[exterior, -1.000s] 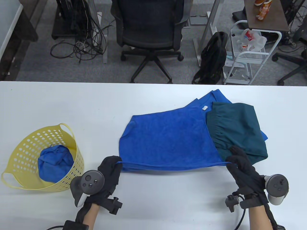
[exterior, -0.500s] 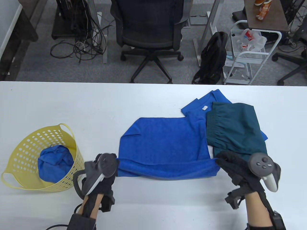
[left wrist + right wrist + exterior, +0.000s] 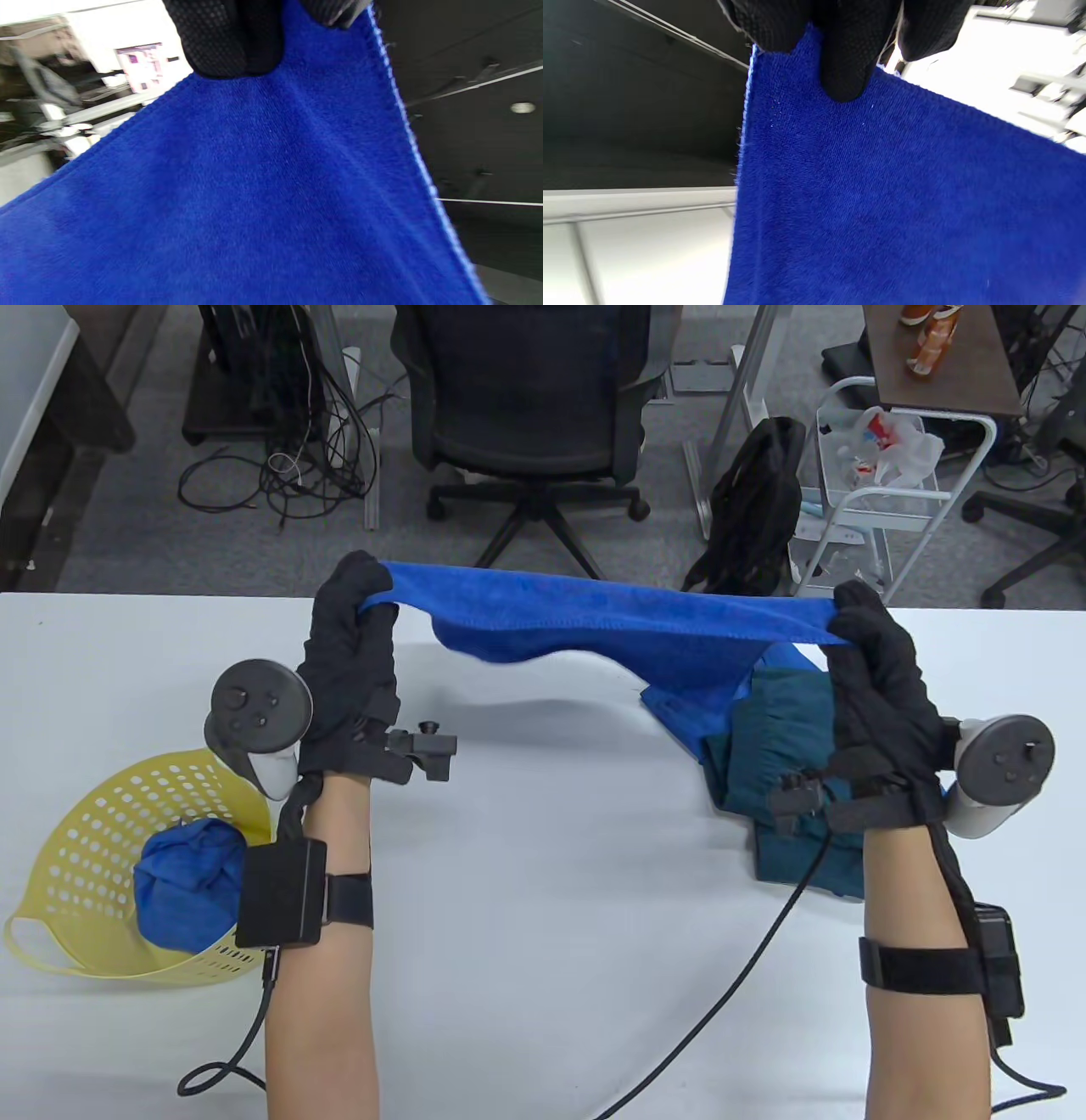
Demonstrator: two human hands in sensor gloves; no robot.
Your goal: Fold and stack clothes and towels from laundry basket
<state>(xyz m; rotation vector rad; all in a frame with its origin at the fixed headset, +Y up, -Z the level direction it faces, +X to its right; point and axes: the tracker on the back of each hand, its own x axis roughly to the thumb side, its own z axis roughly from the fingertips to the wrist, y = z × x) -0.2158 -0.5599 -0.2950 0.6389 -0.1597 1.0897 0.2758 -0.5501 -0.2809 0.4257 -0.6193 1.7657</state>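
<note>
Blue towel (image 3: 594, 615) hangs pinched at its corners between left hand (image 3: 352, 661) and right hand (image 3: 878, 678) mid-frame, the fold seemingly under way; next, lay it flat on the counter (image 3: 526, 848).

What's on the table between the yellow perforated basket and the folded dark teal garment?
Only bare white table between the yellow perforated basket and the folded dark teal garment in the table view, crossed by the left forearm.

The towel (image 3: 611, 615) is plush, matt blue terry cloth with a stitched hem. The gloves (image 3: 352, 661) are black knit, dotted at the fingertips (image 3: 225, 38). The basket (image 3: 102, 848) is perforated yellow plastic. The table (image 3: 543, 857) is smooth, matt white. The teal garment (image 3: 789, 729) is soft matt cloth.
</note>
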